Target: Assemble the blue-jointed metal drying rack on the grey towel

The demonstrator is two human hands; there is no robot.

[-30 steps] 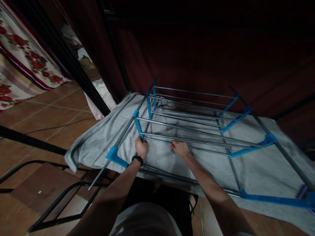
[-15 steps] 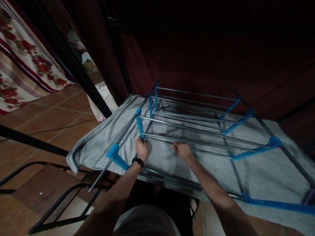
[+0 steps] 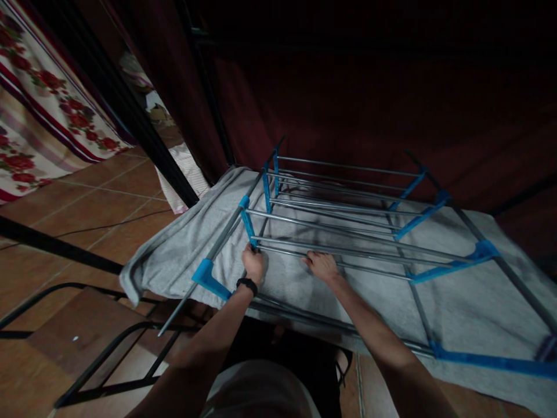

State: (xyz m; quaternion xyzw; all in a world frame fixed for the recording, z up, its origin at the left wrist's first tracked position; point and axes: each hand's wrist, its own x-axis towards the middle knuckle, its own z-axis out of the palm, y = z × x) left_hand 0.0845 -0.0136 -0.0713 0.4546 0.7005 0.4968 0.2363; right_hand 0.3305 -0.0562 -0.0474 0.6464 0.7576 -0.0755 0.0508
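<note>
A rack of grey metal tubes [image 3: 348, 253] joined by blue plastic brackets [image 3: 267, 191] lies across a grey blanket. My left hand [image 3: 253, 261], with a black band at the wrist, is closed at the lower end of a blue bracket on the rack's left side; its fingertips are partly hidden. Farther right, my right hand [image 3: 321, 265] is wrapped over a thin metal tube [image 3: 282, 251] that runs from that same bracket. At the left, a blue corner piece [image 3: 211, 280] joins a side tube whose free end sticks out past the blanket's edge.
The grey blanket [image 3: 174, 255] covers a bed-like surface with a dark red curtain [image 3: 348, 104] behind it. Black metal posts [image 3: 143, 133] rise at the left. A black-framed chair [image 3: 108, 342] stands at the lower left on brown tiles. A cable [image 3: 108, 225] crosses the floor.
The left side of the rack, with its blue corner piece, has shifted slightly to the right, and my left hand with it. My right hand stays on the same tube.
</note>
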